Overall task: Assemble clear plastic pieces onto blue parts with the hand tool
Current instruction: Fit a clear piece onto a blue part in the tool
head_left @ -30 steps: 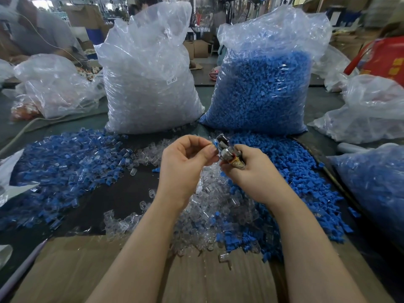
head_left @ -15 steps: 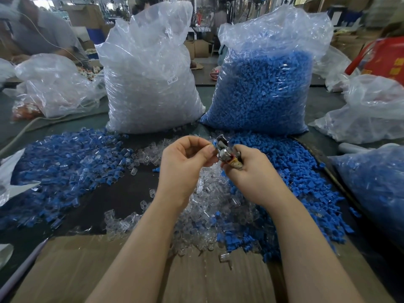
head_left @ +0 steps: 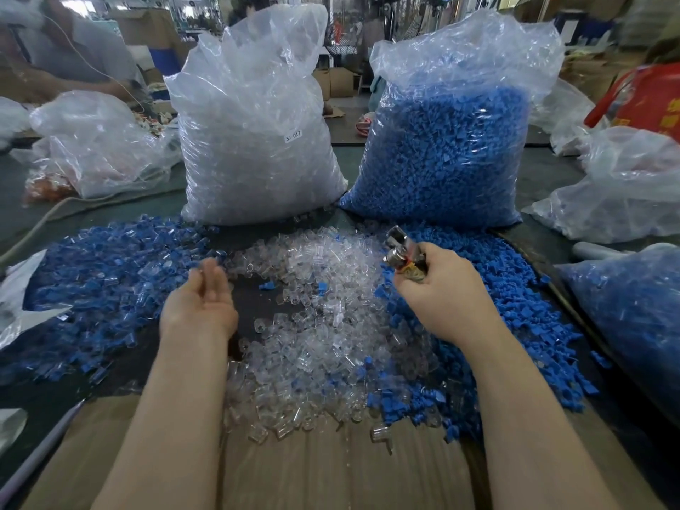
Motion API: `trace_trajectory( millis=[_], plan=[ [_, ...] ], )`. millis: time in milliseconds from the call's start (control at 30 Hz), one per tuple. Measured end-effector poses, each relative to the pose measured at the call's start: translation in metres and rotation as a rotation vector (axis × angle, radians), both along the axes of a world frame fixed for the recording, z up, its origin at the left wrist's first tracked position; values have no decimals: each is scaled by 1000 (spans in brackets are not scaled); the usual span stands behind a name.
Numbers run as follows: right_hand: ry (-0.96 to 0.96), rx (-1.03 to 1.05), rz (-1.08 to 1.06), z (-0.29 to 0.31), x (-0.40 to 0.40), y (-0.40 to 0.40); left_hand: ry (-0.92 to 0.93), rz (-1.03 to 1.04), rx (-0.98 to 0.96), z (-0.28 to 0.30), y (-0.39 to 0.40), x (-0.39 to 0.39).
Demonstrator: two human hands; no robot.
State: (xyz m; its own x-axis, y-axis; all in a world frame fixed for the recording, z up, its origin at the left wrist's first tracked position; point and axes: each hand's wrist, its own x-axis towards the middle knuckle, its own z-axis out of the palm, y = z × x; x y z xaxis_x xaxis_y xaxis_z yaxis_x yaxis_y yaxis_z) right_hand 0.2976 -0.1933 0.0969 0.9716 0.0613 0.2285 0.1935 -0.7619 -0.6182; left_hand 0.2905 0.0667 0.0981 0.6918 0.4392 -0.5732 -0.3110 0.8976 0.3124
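Along the far left of the table we see a crumpled clear bag, and in front of it a spread of assembled blue-and-clear pieces lying loose on the dark surface. Just right of that spread our left hand hovers palm up, its fingers straight, close together and blurred, holding nothing that we can make out. Behind it stands a tall bag of clear plastic pieces with a small white label. Between our two hands lies the loose pile of clear plastic pieces, with a few blue ones scattered among them, reaching down onto the cardboard sheet at the near edge. To the right our right hand grips the metal hand tool, fingers curled round its handle, the shiny head sticking up and to the left. Behind it stands the bag of blue parts, and loose blue parts cover the table beneath and right of that hand. At the far right lies another bag of blue pieces.
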Motion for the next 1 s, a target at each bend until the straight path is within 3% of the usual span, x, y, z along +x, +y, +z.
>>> trace_trajectory(
  millis=[133, 200, 267, 400, 500, 600, 767, 1000],
  plan=[
    [2, -35, -12, 1, 1, 2, -59, 43, -27, -1, 7, 2],
    [1, -74, -10, 1, 1, 4, -68, -49, 52, 1, -1, 3],
    [-5, -122, -7, 0, 1, 6, -52, -281, 255, 5, -16, 3],
    [-29, -217, -9, 0, -1, 8, -59, -831, 895, 12, -56, -2],
    [-67, -309, 4, 1, -1, 11, -104, -1035, 1179, 13, -83, -7],
    [-104, -359, 21, 0, -2, 14, -155, -1038, 1264, 12, -95, -9],
    [-171, -424, 86, -1, -1, 16, -135, -903, 1200, 12, -97, -9],
    [-175, -425, -4, -5, -1, 6, -126, -802, 1251, 13, -74, -3]
  ],
)
